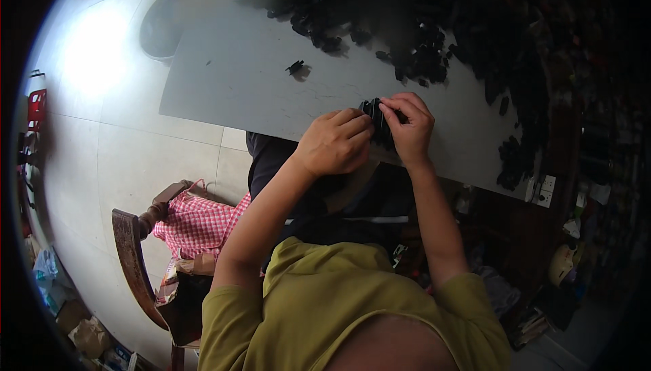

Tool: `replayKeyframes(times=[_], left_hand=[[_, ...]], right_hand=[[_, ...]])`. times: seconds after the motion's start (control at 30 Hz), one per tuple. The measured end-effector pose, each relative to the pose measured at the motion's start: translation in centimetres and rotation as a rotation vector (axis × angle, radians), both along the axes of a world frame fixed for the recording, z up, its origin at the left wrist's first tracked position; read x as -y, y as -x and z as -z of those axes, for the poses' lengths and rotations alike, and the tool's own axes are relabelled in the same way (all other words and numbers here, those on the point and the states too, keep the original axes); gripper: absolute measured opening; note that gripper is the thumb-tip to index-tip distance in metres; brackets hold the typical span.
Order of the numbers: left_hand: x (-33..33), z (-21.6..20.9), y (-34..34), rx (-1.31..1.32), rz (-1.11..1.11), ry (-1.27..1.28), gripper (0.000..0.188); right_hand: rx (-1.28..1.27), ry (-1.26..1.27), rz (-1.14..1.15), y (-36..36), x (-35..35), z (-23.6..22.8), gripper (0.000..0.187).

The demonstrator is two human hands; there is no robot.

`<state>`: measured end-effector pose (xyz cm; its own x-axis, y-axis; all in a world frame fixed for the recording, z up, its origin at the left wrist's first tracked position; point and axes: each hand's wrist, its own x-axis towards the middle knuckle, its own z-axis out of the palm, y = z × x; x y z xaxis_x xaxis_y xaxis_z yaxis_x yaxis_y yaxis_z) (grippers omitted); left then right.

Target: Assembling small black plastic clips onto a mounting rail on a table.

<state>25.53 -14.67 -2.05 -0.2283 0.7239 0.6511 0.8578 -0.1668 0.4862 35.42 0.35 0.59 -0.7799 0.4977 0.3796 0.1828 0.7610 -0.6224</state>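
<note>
At the near edge of the pale grey table (237, 76), both my hands grip a row of small black parts (378, 114) pressed side by side, with a ridged look. My left hand (334, 142) is closed around its left end, fingers curled. My right hand (411, 125) pinches the other end between thumb and fingers. The palms hide much of the row, and the exact kind of part cannot be made out. A lone black piece (295, 68) lies on the tabletop beyond my left hand.
Heaps of similar black pieces (424, 55) cover the far and right parts of the table. A white socket strip (544, 191) sits at its right edge. To my left stands a wooden chair (129, 256) with a pink checked cloth (196, 222); a round bin (159, 32) is beyond the table.
</note>
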Motion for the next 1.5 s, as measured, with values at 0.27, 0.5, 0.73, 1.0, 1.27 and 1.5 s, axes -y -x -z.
replayKeyframes(times=[0.27, 0.5, 0.73, 1.0, 1.27, 1.5], left_hand=[[0.1, 0.1, 0.1, 0.0, 0.007, 0.009, 0.027], [0.0, 0.2, 0.0, -0.017, 0.014, 0.019, 0.03], [0.0, 0.2, 0.0, -0.005, 0.015, 0.019, 0.028], [0.0, 0.0, 0.0, 0.0, 0.003, 0.017, 0.027], [0.2, 0.2, 0.1, -0.003, 0.009, 0.04, 0.025], [-0.2, 0.2, 0.0, -0.02, 0.028, 0.005, 0.027]], right_hand=[[0.057, -0.293, -0.032, 0.0, 0.7, -0.9, 0.016], [0.049, -0.154, -0.014, -0.1, 0.6, -0.7, 0.017], [-0.016, -0.104, 0.007, -0.1, 0.1, -0.1, 0.015], [0.044, -0.355, -0.022, -0.4, 0.6, -1.0, 0.019], [0.332, -0.39, -0.213, -0.2, 0.2, -3.4, 0.021], [0.267, -0.163, 0.315, -1.5, -7.4, -1.0, 0.012]])
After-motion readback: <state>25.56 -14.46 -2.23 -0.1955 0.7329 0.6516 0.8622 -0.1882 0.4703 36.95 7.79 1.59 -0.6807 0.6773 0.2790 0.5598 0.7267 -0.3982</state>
